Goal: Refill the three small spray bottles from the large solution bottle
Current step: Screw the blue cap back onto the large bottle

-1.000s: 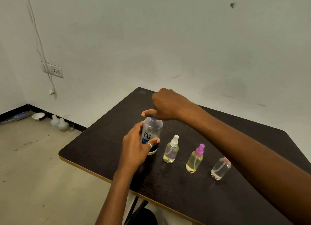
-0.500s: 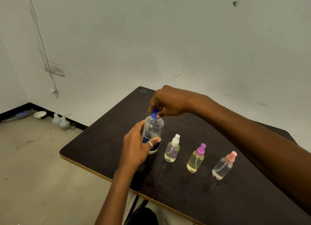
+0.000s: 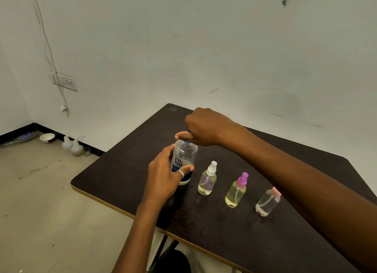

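Bracing the large solution bottle (image 3: 184,160) upright on the table (image 3: 122,170), my left hand (image 3: 165,179) wraps its label so it can't spin. My right hand (image 3: 204,127), closed over the blue cap (image 3: 186,142), looks set to unscrew it. Right of that bottle, still capped: white-topped sprayer (image 3: 207,181), purple-topped sprayer (image 3: 236,191), pink-topped sprayer (image 3: 267,202).
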`<action>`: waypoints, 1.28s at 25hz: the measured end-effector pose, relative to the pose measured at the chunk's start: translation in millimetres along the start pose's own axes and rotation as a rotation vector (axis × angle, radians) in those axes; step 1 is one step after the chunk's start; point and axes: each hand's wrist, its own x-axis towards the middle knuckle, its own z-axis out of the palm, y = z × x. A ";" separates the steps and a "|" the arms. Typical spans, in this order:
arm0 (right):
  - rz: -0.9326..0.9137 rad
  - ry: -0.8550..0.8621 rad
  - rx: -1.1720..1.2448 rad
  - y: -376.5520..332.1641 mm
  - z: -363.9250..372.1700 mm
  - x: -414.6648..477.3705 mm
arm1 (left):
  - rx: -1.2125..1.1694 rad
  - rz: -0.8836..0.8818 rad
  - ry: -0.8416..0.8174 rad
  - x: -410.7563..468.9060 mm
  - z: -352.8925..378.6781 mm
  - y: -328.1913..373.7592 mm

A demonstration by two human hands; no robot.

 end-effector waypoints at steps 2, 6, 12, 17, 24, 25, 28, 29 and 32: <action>0.026 0.001 -0.016 -2.4 -0.1 0.1 | -0.006 0.002 0.001 -0.2 -0.8 -0.3; 0.016 0.002 0.117 6.6 -2.5 0.1 | -0.023 -0.001 -0.003 -0.5 -1.4 1.7; -0.245 -0.131 0.220 35.4 -14.1 -6.3 | -0.036 0.008 0.000 -1.7 -1.7 3.0; -0.243 -0.057 0.274 36.0 -3.0 1.4 | -0.033 0.005 -0.005 -2.3 -2.4 4.7; -0.201 -0.029 0.156 27.5 -0.2 -0.8 | -0.009 -0.007 -0.002 -1.3 -1.4 5.4; -0.194 -0.018 0.129 25.1 0.7 -1.4 | -0.003 -0.008 0.003 -1.3 -1.5 5.3; -0.165 0.004 0.065 20.5 5.7 -0.5 | 0.008 -0.017 0.005 -0.9 -1.8 4.8; -0.154 0.013 0.061 18.9 7.1 0.1 | 0.008 -0.019 0.004 -1.0 -1.7 4.5; -0.115 0.034 0.027 12.6 8.2 2.6 | 0.010 -0.023 -0.003 -1.1 -1.7 5.2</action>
